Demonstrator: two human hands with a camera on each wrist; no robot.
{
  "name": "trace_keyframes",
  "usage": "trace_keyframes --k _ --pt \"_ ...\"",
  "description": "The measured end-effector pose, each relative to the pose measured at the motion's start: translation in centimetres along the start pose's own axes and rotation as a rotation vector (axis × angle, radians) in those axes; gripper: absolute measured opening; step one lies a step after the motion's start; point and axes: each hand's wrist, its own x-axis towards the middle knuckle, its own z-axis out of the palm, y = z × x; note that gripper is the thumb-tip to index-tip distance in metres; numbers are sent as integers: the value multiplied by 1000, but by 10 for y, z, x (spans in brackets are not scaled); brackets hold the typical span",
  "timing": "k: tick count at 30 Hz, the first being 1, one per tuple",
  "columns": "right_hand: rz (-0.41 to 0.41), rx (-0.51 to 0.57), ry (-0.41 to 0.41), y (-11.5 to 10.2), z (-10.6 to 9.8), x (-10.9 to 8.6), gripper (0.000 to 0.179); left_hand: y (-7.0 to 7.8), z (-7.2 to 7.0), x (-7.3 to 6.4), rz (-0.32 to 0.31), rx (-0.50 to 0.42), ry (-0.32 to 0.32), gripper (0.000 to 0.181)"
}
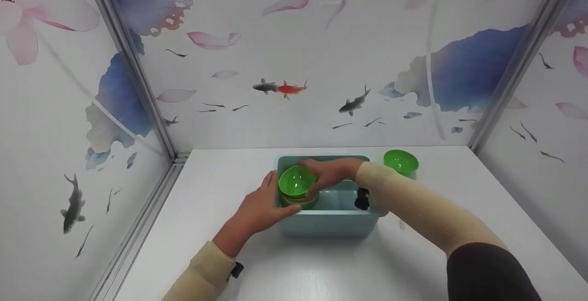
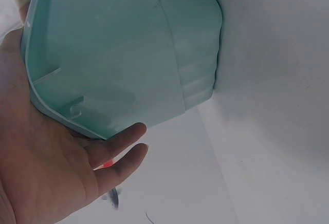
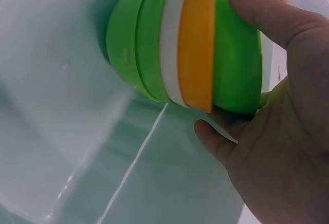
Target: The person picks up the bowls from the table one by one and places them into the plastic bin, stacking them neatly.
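My right hand holds a green bowl by its side, at the top of a bowl stack. Beneath it in the right wrist view come an orange bowl, a white bowl and two more green bowls. The stack stands in the left end of a light blue-green plastic bin. At the bin's left end, my left hand touches the rim with outstretched fingers, its thumb along the front edge. The bin's outer wall fills much of the left wrist view.
Another green bowl sits on the white table behind and to the right of the bin, partly hidden by my right forearm. Printed white panels enclose the table at the back and both sides.
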Motion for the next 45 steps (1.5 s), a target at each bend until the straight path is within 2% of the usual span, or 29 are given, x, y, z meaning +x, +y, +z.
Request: trace_keyframes --k 5,10,19,27,31,36,45 --pt "-23 -36 -18 6 2 4 110 2 -3 0 -2 12 5 125" --pt "-30 -8 -12 9 5 5 111 0 -2 -1 3 11 4 131" --pt "8 -8 1 8 7 3 118 0 0 -1 4 9 4 129" --pt "40 20 11 2 -1 -6 125 0 0 1 7 3 3 124" --pt "18 51 24 0 -12 -18 121 -1 -1 0 5 5 -3 128" --pt "-37 70 101 6 -26 -42 102 1 -2 -2 -8 12 -12 134" --pt "-99 125 365 42 -37 -96 70 2 -1 -3 -9 0 -3 133"
